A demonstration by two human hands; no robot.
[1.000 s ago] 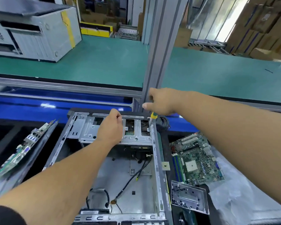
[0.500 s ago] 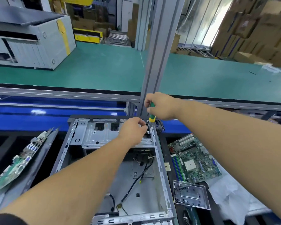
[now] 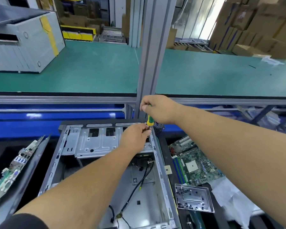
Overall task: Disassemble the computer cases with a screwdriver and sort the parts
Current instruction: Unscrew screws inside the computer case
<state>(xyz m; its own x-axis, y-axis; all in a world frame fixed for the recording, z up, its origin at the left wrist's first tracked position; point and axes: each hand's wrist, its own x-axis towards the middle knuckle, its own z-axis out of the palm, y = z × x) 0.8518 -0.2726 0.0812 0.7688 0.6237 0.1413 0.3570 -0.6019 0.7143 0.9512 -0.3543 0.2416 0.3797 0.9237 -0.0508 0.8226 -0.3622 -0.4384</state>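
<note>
An open grey computer case (image 3: 162, 184) lies on its side before me, with a metal drive cage (image 3: 96, 142) across its far end and black cables (image 3: 144, 176) on its floor. My right hand (image 3: 157, 108) grips a green and yellow screwdriver (image 3: 149, 120) held upright at the case's far right corner. My left hand (image 3: 135, 138) rests on the drive cage, and its fingertips pinch the screwdriver's shaft near the tip. The tip itself is hidden behind those fingers.
A green motherboard (image 3: 195, 164) lies right of the case, with a clear plastic tray of screws (image 3: 193, 199) in front of it. Another circuit board (image 3: 12, 171) leans at the left. A vertical aluminium post (image 3: 150, 63) rises behind the case. A second case (image 3: 25, 42) sits on the green shelf.
My left hand slid right along the drive cage to the screwdriver's shaft. My right hand brought the screwdriver upright over the case's far right corner.
</note>
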